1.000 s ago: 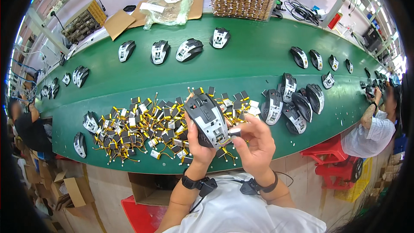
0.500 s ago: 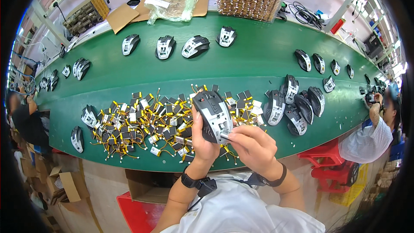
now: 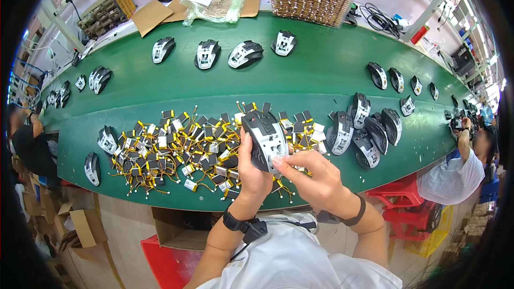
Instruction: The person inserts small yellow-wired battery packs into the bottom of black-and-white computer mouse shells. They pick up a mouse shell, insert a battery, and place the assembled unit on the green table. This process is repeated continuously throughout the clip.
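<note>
The left hand (image 3: 251,174) gripped the mouse shell (image 3: 265,139) by its sides above the green table (image 3: 300,75), while the right hand (image 3: 310,179) pinched at its lower edge; it looked light, rigid, smooth plastic, best held by the flanks

White shirt, black watch (image 3: 236,221), dark wristband (image 3: 357,213).

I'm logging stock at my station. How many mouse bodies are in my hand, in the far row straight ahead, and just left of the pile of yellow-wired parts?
Held mouse body, in the left hand: 1
Far-row mouse bodies: 4
Mouse bodies left of the pile, beside the yellow-wired parts: 2
Total: 7
</note>
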Motion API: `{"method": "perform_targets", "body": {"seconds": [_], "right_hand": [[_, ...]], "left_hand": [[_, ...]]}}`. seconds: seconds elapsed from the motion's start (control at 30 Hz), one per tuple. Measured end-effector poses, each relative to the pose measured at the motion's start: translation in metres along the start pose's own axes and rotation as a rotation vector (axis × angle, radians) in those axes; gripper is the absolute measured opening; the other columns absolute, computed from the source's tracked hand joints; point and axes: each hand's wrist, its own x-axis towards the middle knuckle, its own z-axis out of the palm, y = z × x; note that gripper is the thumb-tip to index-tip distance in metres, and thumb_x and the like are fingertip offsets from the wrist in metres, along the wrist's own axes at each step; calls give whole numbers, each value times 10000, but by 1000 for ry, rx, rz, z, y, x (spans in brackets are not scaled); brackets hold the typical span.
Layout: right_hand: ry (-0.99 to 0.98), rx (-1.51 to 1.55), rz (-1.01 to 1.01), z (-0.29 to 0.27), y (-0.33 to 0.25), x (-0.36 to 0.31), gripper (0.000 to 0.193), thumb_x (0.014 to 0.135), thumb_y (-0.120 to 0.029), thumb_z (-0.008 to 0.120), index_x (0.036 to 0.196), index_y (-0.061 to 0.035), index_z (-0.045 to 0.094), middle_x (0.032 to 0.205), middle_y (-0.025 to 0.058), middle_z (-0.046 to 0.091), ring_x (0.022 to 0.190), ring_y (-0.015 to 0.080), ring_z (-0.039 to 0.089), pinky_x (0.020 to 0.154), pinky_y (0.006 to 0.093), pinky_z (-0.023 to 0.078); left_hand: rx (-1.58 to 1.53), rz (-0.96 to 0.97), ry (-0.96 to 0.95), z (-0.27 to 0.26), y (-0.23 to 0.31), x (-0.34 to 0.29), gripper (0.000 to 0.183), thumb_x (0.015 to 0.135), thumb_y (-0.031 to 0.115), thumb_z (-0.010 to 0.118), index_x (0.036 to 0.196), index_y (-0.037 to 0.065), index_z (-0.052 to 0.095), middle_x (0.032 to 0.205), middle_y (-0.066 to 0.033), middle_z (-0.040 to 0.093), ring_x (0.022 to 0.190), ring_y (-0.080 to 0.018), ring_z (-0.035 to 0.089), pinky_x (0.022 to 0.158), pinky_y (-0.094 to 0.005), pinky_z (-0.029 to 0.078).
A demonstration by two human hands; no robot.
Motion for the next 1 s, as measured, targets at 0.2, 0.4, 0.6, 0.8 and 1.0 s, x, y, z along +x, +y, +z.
{"method": "perform_targets", "body": {"seconds": [0.2,0.4,0.6,0.8,1.0], "right_hand": [[-18,184,193,-4,5,-2,297,692,-25,784,986,-57,750,921,70,644,775,205,663,663,300,558],[-180,734,702,-22,20,1,149,748,-79,825,846,-41,720,864,39,642,760,113,638,645,234,536],[-147,850,863,-15,30,-4,169,786,-73,803,834,-7,655,780,20,682,699,53,633,636,206,530],[3,590,752,-1,13,-8,234,795,-160,804,871,-20,632,743,37,671,651,72,642,608,224,530],[88,570,547,2,-6,-7,237,786,-59,742,991,-2,638,823,93,680,706,193,683,645,301,552]], "left_hand": [[21,-22,-10,-4,-2,-3,502,1012,418,292,1216,37,547,1053,-169,681,877,-286,680,776,-403,562],[164,94,-71,0,-5,-6,457,1019,381,299,1283,66,498,1109,-161,667,972,-266,675,861,-389,545],[255,173,-6,-1,-12,-8,434,1018,340,317,1351,86,429,1162,-118,628,1031,-234,637,910,-371,498],[271,206,9,5,-1,-10,458,1020,362,324,1373,92,433,1187,-74,621,1049,-204,628,904,-355,493],[255,158,-58,-15,11,-3,471,1019,366,301,1398,99,379,1127,-164,643,909,-259,666,791,-370,540]]}}
